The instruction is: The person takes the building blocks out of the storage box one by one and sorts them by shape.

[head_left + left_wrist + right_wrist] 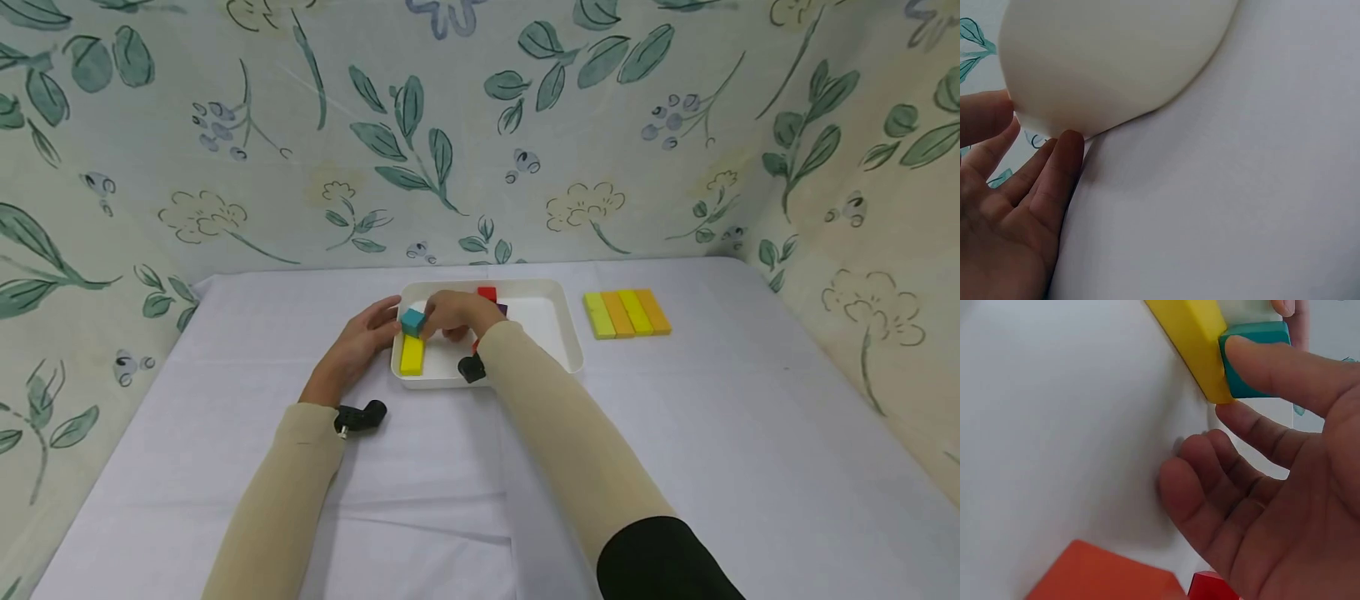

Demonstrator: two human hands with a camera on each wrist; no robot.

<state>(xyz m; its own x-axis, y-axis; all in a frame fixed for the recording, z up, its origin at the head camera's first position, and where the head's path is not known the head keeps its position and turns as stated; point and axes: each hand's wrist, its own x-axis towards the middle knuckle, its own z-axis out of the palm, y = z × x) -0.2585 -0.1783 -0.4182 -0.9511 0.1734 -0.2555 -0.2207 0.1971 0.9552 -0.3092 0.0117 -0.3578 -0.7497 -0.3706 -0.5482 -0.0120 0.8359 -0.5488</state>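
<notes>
While the left grip (357, 343) lies wide against the tray (536, 323), the right grip (459, 312) pinches a teal cube (412, 323).

Staged recording corner, wider room indeterminate: white-clothed worktop (712, 450), leaf-and-flower backdrop (300, 192) on three sides, wrist-worn cameras (366, 416).

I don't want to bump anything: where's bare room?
The tablecloth is bare from the block row rightward to the floral backdrop. So is the white tray, at its right end. Its left end is crowded: left hand, right hand, teal block, yellow block.
</notes>
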